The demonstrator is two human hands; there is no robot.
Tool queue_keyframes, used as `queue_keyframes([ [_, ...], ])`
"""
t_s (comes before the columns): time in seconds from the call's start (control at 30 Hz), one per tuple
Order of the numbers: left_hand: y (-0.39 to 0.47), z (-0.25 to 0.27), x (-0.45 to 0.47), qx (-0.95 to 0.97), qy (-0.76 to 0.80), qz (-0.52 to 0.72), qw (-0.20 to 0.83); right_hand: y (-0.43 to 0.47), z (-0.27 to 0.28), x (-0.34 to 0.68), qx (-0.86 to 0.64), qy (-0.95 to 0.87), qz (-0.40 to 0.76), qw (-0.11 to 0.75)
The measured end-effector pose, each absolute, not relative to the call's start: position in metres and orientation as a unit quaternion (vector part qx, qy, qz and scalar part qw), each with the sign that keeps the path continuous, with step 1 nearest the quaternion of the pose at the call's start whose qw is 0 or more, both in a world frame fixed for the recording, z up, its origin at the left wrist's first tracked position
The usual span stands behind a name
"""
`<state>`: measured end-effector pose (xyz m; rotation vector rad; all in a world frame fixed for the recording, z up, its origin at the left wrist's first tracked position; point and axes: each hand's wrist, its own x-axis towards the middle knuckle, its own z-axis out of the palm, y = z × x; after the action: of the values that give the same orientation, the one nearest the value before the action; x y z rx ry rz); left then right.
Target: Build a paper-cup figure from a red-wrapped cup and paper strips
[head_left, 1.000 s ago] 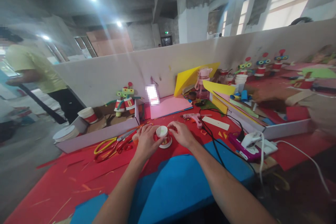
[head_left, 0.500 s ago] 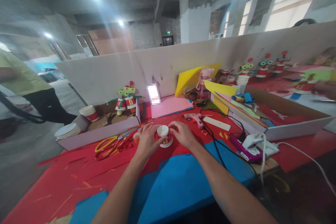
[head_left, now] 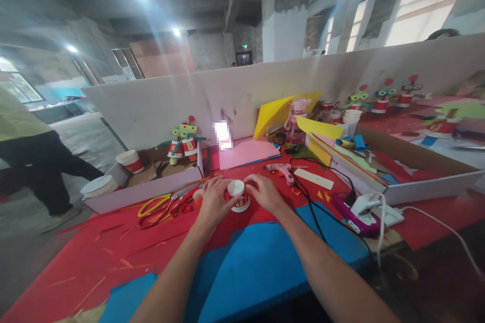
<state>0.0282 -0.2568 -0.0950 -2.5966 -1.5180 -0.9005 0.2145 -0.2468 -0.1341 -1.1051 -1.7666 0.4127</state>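
A small upturned paper cup (head_left: 237, 189) with a red band stands on the red sheet between my hands, its wide white rim down. My left hand (head_left: 216, 196) closes on its left side, with the thumb across the front and the fingers reaching behind. At the cup's right side my right hand (head_left: 262, 192) has thumb and index finger curled close together. A bit of red shows by those fingertips, but I cannot make out what they hold. Just left of my left hand lie red-handled scissors (head_left: 172, 212) and yellow-handled scissors (head_left: 151, 204). An orange piece (head_left: 197, 197) is partly hidden by that hand.
A pink glue gun (head_left: 282, 171) with black cable lies behind my right hand. A purple power strip (head_left: 354, 214) sits at right. A left box (head_left: 151, 189) holds cup figures; a right box (head_left: 428, 185) holds paper scraps. A person (head_left: 34, 151) stands at far left.
Both hands and the cup hold almost the same pose. The view has shifted slightly. The person at far left has moved on the floor.
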Motion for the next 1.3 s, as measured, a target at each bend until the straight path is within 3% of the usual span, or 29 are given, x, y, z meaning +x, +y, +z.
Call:
queue_keyframes([
  [0.93, -0.2564, -0.0958, 0.0275, -0.832, -0.481, -0.277, 0.008, -0.2484, -0.1298, 0.2160, -0.457, -0.733, 0.180, 0.470],
  [1.3, -0.2610, -0.0921, 0.0227, -0.817, -0.499, -0.277, 0.085, -0.2549, -0.1283, 0.2148, -0.435, -0.712, 0.211, 0.510],
])
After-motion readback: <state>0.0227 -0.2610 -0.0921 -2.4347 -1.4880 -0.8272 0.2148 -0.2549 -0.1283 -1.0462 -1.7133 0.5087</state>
